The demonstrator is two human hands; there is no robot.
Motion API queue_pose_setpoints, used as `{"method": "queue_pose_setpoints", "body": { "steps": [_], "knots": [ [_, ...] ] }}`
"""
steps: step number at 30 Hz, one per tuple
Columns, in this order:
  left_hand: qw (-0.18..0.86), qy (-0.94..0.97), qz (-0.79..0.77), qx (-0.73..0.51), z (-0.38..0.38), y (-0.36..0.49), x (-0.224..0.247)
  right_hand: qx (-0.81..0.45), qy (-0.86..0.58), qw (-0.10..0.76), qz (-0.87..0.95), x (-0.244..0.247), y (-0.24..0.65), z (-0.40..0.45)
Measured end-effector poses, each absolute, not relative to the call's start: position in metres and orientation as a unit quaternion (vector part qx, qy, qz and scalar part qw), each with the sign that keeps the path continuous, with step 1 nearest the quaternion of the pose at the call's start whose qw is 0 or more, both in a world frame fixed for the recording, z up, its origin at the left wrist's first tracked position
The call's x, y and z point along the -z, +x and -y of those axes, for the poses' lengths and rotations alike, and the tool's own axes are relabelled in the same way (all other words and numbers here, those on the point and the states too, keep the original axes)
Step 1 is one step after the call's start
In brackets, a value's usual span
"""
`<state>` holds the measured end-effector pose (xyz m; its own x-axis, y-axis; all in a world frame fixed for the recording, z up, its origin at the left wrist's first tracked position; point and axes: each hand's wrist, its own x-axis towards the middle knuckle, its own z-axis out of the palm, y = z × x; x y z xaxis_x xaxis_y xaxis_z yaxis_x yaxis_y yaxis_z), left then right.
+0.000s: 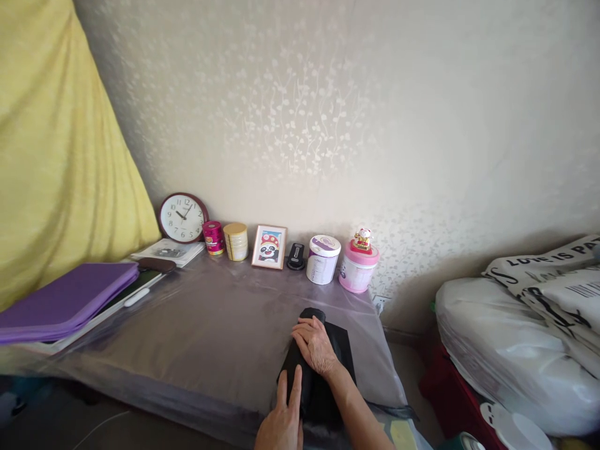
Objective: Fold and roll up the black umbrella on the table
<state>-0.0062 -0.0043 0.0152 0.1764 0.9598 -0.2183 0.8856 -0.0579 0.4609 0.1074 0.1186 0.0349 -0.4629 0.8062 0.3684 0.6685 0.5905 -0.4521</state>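
A black, soft-looking item (344, 350) lies near the front right of the covered table, with a thicker rolled or folded part along its left side. My right hand (315, 347) rests on the upper part of that roll, its fingers bent over the top. Lower down, my left hand (284, 415) touches the left side of the black item, two fingers stretched out and apart. A thin dark strap (391, 410) trails from the item's right side over the table edge.
Along the back of the table (210, 312) stand a clock (183, 217), small tins, a picture frame (269, 247), a black device (295, 256) and two tubs (323, 259). Purple folders (70, 297) lie at left; bulky bags (510, 350) are at right.
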Motion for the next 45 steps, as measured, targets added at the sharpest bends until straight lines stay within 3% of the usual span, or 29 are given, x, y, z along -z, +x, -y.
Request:
{"method": "queue_pose_setpoints", "body": {
  "steps": [10,19,27,39,45],
  "knots": [
    [0.256,0.720,-0.643,-0.047,0.004,-0.005,-0.028,-0.100,-0.571,0.302,0.757,-0.029,0.115,-0.166],
    [0.208,0.724,-0.656,-0.050,0.010,-0.003,-0.029,-0.136,-0.716,0.363,0.581,-0.021,0.200,-0.139],
    [0.172,0.731,-0.656,-0.081,0.012,-0.005,-0.016,-0.283,-0.700,0.375,0.538,-0.012,0.210,-0.090],
    [0.172,0.730,-0.655,-0.090,0.013,-0.003,-0.014,-0.187,-0.683,0.374,0.599,-0.015,0.184,-0.067],
    [0.177,0.727,-0.659,-0.077,0.014,-0.003,-0.019,-0.180,-0.647,0.426,0.607,-0.028,0.167,-0.073]
  ]
}}
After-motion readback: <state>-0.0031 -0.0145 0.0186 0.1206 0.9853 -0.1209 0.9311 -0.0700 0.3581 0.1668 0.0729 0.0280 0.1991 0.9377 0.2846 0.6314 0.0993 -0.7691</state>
